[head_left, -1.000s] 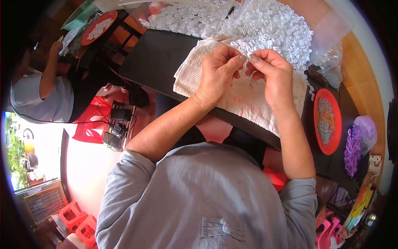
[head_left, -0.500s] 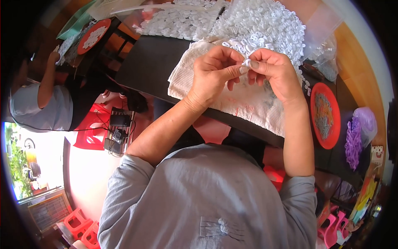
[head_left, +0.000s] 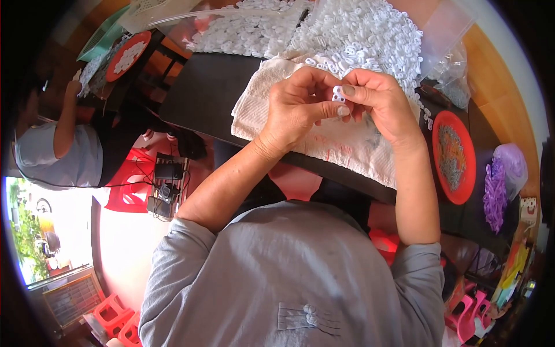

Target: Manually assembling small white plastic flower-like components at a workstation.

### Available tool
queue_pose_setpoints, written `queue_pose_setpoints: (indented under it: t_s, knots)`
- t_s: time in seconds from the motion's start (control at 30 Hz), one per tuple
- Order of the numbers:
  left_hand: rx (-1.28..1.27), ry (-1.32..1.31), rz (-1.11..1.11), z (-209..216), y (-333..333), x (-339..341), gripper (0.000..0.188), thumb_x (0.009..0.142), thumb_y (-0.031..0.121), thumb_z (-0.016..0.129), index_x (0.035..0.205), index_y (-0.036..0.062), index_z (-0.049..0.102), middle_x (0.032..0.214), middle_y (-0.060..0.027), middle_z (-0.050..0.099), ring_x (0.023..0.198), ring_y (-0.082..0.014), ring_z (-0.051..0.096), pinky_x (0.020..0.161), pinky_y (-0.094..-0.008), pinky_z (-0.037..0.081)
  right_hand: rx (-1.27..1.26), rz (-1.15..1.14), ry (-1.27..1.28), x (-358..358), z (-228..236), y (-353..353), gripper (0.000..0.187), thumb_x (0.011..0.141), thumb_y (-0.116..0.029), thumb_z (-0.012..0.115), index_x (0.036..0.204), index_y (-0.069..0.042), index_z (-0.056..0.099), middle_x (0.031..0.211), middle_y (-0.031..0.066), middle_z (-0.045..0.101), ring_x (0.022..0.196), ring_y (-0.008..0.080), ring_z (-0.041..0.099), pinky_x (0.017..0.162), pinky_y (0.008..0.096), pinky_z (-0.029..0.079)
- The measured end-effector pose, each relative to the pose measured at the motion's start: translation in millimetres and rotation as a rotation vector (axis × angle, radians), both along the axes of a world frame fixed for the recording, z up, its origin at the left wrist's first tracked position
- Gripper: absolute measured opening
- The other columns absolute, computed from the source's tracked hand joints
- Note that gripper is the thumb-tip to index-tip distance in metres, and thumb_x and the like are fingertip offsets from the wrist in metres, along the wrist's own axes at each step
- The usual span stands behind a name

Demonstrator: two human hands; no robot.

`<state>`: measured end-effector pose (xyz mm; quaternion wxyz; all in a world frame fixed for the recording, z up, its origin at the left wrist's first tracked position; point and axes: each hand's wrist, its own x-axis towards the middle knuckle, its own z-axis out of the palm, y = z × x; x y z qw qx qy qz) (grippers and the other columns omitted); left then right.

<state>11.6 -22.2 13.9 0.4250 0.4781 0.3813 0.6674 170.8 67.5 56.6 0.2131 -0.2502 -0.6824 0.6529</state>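
Observation:
Over a cream towel, both my hands pinch one small white plastic piece with dark holes in it. My left hand steadies its lower end, thumb stretched toward it. The thumb of my right hand presses against its upper right side. My other fingers curl behind and partly hide what they touch. Just beyond my hands, a large heap of similar small white pieces spills onto the towel's far edge.
A red plate of thin metal parts lies at right, near purple bands and a clear bag. More white pieces lie at the back. Beyond the dark table, a person sits left near another red plate.
The white piece has turned between my fingers, so its holed face now shows. My left thumb has slid lower. The camera view has shifted slightly.

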Motion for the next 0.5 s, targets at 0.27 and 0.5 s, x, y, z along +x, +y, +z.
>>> queue_pose_setpoints:
  t_s: [0.27, 0.5]
  knots:
    - [0.057, -0.062, -0.072, 6.4, -6.0, 4.8, 0.024, 0.079, -0.004, 0.071, 0.099, -0.0034, 0.057, 0.085, -0.0090, 0.064, 0.073, -0.0141, 0.065, 0.063, -0.0251, 0.054, -0.074, 0.025, -0.021, 4.0, 4.3, -0.4, 0.023, 0.087, -0.025, 0.064, 0.084, -0.002, 0.063, 0.066, 0.0016, 0.061, 0.054, 0.0101, 0.057, 0.050, 0.0198, 0.038]
    - [0.185, 0.029, -0.063, 5.1, -7.3, 4.8, 0.022, 0.081, -0.004, 0.068, 0.099, -0.0039, 0.055, 0.087, -0.0116, 0.065, 0.080, -0.0178, 0.067, 0.071, -0.0292, 0.056, -0.131, 0.016, 0.016, 1.0, 6.7, -7.4, 0.023, 0.085, -0.024, 0.065, 0.084, -0.002, 0.063, 0.065, 0.0016, 0.060, 0.053, 0.0099, 0.057, 0.048, 0.0195, 0.038]
